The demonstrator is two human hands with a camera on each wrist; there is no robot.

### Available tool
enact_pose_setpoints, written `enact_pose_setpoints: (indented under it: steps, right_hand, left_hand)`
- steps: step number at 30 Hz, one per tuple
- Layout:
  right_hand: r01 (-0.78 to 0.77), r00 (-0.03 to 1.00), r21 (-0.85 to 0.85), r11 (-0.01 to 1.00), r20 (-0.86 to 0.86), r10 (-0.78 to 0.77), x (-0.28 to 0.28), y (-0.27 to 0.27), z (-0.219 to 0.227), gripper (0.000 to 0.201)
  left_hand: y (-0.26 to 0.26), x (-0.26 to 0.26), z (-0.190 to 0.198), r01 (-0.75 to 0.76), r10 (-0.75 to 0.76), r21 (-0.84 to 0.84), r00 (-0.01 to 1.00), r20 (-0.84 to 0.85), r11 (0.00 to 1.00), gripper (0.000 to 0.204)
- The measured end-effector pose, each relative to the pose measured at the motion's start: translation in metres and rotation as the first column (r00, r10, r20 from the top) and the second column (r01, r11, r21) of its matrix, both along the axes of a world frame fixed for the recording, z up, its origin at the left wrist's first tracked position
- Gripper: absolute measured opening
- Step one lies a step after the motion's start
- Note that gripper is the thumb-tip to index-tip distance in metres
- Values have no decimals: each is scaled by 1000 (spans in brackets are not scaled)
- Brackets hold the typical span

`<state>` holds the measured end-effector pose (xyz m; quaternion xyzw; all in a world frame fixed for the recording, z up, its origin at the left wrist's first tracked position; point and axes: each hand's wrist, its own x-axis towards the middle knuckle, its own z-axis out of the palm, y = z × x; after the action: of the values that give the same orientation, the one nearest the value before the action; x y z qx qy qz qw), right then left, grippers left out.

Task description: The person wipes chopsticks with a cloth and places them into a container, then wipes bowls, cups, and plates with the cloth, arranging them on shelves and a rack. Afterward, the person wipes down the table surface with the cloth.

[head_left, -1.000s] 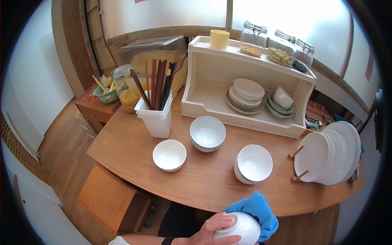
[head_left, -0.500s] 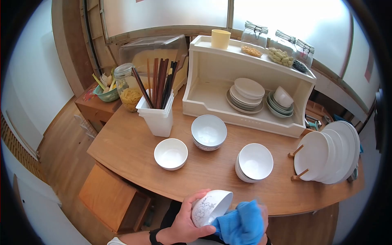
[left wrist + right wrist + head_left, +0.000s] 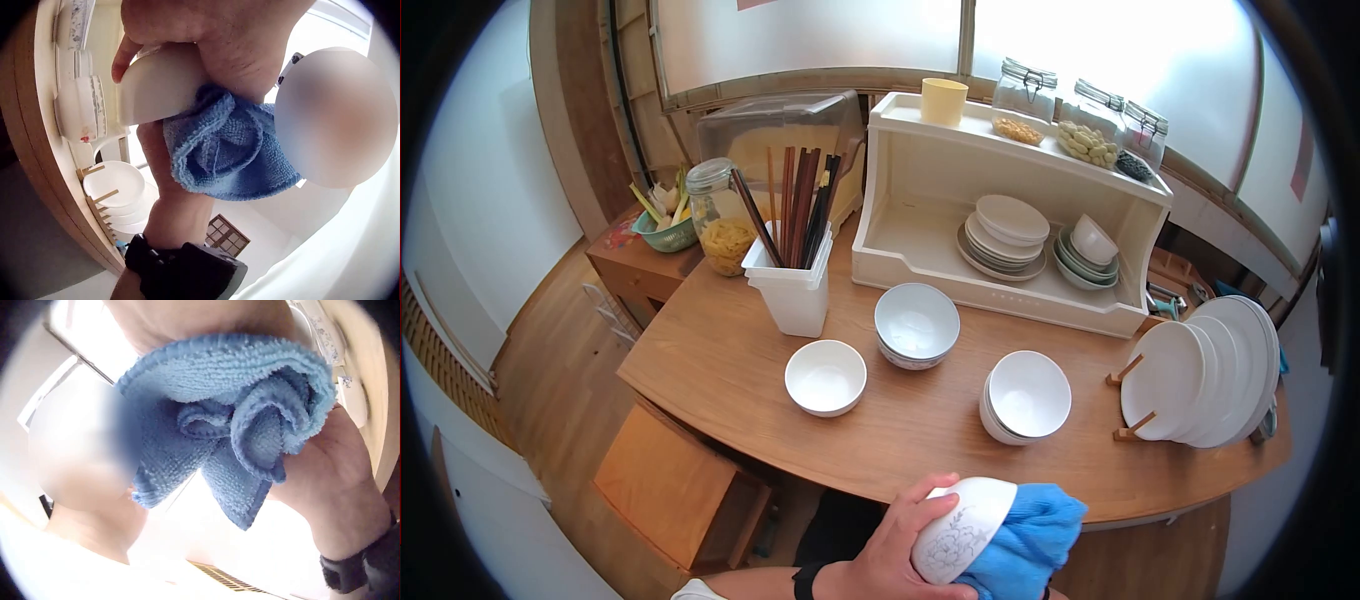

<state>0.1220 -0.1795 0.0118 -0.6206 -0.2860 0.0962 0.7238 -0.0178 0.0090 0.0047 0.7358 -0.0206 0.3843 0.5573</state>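
Note:
My left hand (image 3: 890, 550) grips a white bowl (image 3: 962, 530) with a grey floral pattern by its base and side, near the front edge of the table. The bowl is tipped over, its open side facing right. A bunched blue cloth (image 3: 1030, 535) presses against that opening and hides the inside. Behind the cloth, my right hand is largely covered in the head view. In the left wrist view the right hand (image 3: 156, 150) shows beside the cloth (image 3: 219, 150), its fingers mostly out of sight. Its camera shows the cloth (image 3: 250, 406) bunched in that hand.
On the table (image 3: 880, 430) stand a white bowl (image 3: 826, 378), patterned bowls (image 3: 917, 322) and stacked bowls (image 3: 1027, 395). Chopsticks fill a white holder (image 3: 792, 295) behind. A cream shelf (image 3: 915, 220) holds dishes; a rack (image 3: 1135, 430) of plates stands right.
Since half a second ago, the bowl has moved right and turned its opening towards the cloth. A second ago its base faced up and left, with the cloth behind it.

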Motion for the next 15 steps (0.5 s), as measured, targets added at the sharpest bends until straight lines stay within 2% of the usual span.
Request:
enact_pose_setpoints:
  steps: [5,6,9,10,11,13,14,15]
  right_hand:
    - [76,985,15,997,152,-77,-8,10,31,35]
    - [96,978,17,995,185,-98,-10,18,42,36]
    - [138,951,17,990,278,-137,-23,61,84,38]
    - [-130,818,94,987,573,53,1,68,69,57]
    - [-20,855,1,1000,519,17,-8,54,25,67]
    - [-51,847,-34,998,528,61,-7,57,28,61]
    - [-70,839,-64,996,535,93,-7,60,31,55]
    - [-84,831,-91,992,543,120,-7,63,36,50]
  left_hand:
    - [1,-10,-8,34,-44,133,997,67,991,86]
    - [-1,-12,-19,107,-110,51,992,68,993,83]
    - [0,-16,-15,93,-89,-66,994,61,993,85]
    - [2,-15,-10,24,-26,22,995,99,999,84]
    - [3,-12,-6,18,-20,21,995,102,1000,84]
    - [-1,-4,2,110,-121,51,934,336,993,85]
    - [-3,2,13,175,-203,107,905,373,979,75]
    - [-5,-3,-6,185,-221,158,943,249,970,42]
